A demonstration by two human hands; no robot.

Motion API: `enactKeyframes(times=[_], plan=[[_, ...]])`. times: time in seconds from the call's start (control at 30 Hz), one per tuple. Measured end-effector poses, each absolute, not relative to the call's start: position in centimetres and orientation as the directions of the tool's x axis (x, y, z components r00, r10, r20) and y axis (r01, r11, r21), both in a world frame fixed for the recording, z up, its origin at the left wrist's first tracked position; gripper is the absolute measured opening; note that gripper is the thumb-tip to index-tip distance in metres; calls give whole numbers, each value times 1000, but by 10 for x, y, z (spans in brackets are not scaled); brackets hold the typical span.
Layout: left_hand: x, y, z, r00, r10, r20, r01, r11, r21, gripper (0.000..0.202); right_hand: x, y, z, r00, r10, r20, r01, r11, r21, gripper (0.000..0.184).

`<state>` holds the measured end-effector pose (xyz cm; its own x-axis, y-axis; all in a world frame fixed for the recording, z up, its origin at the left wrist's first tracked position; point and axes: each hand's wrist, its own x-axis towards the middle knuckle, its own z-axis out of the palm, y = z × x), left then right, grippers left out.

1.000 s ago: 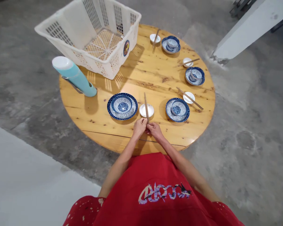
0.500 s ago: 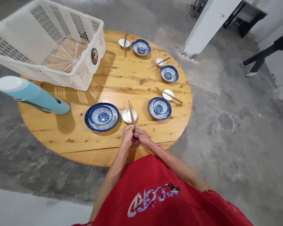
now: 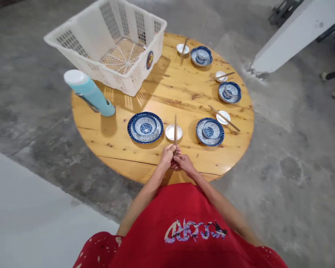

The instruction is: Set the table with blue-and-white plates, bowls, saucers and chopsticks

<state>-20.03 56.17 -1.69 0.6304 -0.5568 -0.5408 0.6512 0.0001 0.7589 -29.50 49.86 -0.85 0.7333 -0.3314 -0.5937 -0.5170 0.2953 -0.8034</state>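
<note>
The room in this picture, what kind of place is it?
Probably a plain dining area being set for a meal: a round wooden table on bare concrete floor, blue plates with chopsticks, and a white crate.

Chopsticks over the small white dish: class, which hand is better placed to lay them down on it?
Either; marginally the left hand. Both hands pinch the chopsticks at their near end, and the right hand sits slightly farther from the small white dish.

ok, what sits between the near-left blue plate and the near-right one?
Head view: a small white saucer sits between the left plate and the right plate, with chopsticks across it, held by both hands.
</note>
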Motion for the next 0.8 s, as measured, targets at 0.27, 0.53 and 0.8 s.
enactKeyframes(times=[0.27,0.53,0.8], plan=[[-215,572,-4,629,-722,-289,422,6,906,22,-305,466,22,669,-679,-302,-294,132,-947,49],[-231,577,0,487,-871,-70,152,5,988,34,-290,483,52,680,-690,-247,-198,151,-969,39],[-226,571,-7,529,-835,-154,66,-140,988,25,-293,494,40,781,-614,114,-156,-368,-917,33]])
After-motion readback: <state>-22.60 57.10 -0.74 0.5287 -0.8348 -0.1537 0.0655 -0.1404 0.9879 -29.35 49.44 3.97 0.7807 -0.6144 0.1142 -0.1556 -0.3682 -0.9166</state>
